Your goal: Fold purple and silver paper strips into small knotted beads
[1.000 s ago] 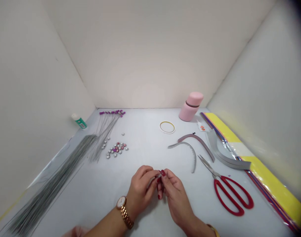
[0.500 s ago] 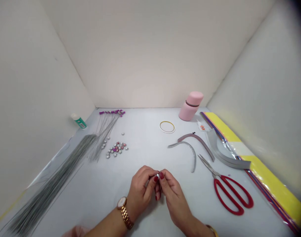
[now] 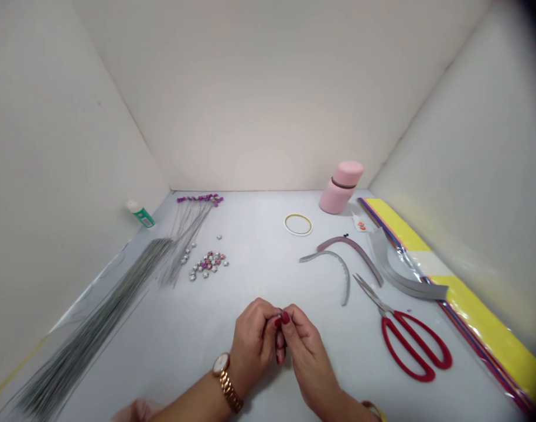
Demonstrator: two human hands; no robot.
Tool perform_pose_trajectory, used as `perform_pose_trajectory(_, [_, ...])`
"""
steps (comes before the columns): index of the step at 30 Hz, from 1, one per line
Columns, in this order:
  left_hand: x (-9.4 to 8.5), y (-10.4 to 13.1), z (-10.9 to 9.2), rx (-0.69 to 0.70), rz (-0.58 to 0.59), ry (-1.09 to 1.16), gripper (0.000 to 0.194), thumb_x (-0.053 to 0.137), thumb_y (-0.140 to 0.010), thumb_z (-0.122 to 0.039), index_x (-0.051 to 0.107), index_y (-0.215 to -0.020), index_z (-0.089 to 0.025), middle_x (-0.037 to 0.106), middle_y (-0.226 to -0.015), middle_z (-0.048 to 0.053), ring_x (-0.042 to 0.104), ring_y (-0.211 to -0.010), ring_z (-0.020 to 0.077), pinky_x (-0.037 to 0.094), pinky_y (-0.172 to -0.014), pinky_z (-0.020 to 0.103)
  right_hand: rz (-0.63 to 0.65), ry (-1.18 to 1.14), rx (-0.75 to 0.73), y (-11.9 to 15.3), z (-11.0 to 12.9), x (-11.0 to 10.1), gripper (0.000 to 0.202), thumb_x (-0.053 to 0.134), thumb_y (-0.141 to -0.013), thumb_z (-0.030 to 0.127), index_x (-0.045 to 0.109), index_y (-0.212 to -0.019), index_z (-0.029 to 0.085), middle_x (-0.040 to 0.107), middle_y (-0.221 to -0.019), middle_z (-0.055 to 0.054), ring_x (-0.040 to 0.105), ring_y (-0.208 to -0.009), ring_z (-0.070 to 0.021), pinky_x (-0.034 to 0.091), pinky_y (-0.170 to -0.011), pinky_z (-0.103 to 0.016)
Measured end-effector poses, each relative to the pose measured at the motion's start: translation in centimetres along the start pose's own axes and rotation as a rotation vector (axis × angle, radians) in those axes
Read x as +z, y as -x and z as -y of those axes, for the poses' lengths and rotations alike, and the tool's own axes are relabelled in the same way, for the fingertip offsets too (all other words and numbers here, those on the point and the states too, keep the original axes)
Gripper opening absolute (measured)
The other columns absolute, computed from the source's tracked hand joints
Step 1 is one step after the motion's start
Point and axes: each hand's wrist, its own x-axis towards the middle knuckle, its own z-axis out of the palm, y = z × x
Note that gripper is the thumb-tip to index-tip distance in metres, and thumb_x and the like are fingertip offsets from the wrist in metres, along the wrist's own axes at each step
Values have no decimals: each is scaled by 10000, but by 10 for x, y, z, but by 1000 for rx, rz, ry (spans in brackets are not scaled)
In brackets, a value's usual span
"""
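Observation:
My left hand (image 3: 255,333), with a gold watch on its wrist, is closed in a pinch near the front middle of the table. Thumb to thumb against it, my right hand (image 3: 310,358) pinches too. Between the fingertips is a small silver paper star, seen half a second ago and now almost wholly covered by the thumbs. Ahead and to the left lies a pile of small silver, pink and purple paper stars (image 3: 210,264). Red-handled scissors (image 3: 393,316) rest to the right of my hands, points facing away.
A bundle of grey wires (image 3: 96,322) and purple-tipped stems (image 3: 193,217) lie left, near a glue stick (image 3: 141,214). Right are a tape roll (image 3: 298,234), pink flask (image 3: 338,190), small glue tube (image 3: 359,224), grey strips (image 3: 347,281) and yellow sheets (image 3: 478,316). White walls enclose the table.
The thumbs have drawn closer over the silver paper star, which now hardly shows. Both hands stay in nearly the same place.

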Motion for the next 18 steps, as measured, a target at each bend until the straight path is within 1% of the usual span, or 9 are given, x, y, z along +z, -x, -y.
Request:
perform_pose_trajectory(3, [0, 0, 2, -34, 17, 34, 182, 353, -885, -186, 496, -772, -185, 487, -506, -52, 455, -362, 72, 415, -519, 243, 0, -18, 16, 0, 1, 1, 298, 409, -873, 395, 410, -659, 188, 398, -528, 63, 384, -481, -83, 317, -451, -189])
perform_pose_trajectory(6, [2, 1, 3, -104, 49, 147, 186, 262, -917, -233, 440, -884, -191, 472, -499, -63, 463, -331, 75, 395, -414, 208, 2, -60, 32, 0, 3, 1, 285, 406, -882, 371, 422, -667, 185, 407, -554, 59, 395, -492, -78, 329, -461, -185])
perform_pose_trajectory(8, [3, 1, 4, -152, 58, 223, 181, 265, -917, -266, 428, -935, -190, 473, -512, -60, 470, -341, 81, 385, -391, 203, -2, -78, 30, -1, 4, 1, 279, 410, -882, 365, 428, -672, 184, 409, -566, 57, 397, -498, -77, 331, -462, -182])
perform_pose_trajectory(10, [3, 1, 4, -181, 59, 238, 172, 312, -907, -273, 459, -907, -184, 476, -521, -54, 468, -353, 78, 403, -424, 213, 1, -93, 29, -2, 3, 1, 277, 411, -882, 367, 433, -676, 182, 407, -566, 57, 394, -494, -75, 327, -456, -181])
perform_pose_trajectory(13, [0, -2, 3, -166, 52, 158, 199, 332, -901, -236, 515, -853, -174, 485, -535, -43, 473, -380, 76, 438, -514, 239, 8, -93, 31, -4, 2, -1, 281, 411, -879, 375, 438, -679, 180, 408, -564, 56, 394, -492, -75, 326, -456, -183])
perform_pose_trajectory(16, [-2, -4, 1, -76, 28, 27, 225, 367, -882, -206, 584, -838, -167, 536, -662, 18, 546, -570, 121, 450, -611, 265, 16, -67, 33, -5, 1, -3, 270, 410, -880, 375, 443, -698, 179, 415, -565, 53, 397, -499, -78, 329, -470, -189])
perform_pose_trajectory(18, [-3, -5, 0, -43, 11, -17, 222, 379, -872, -188, 597, -907, -169, 546, -745, 44, 553, -644, 137, 452, -620, 266, 17, -70, 32, -5, 1, -4, 251, 407, -883, 367, 448, -721, 179, 418, -570, 52, 393, -503, -79, 332, -475, -191])
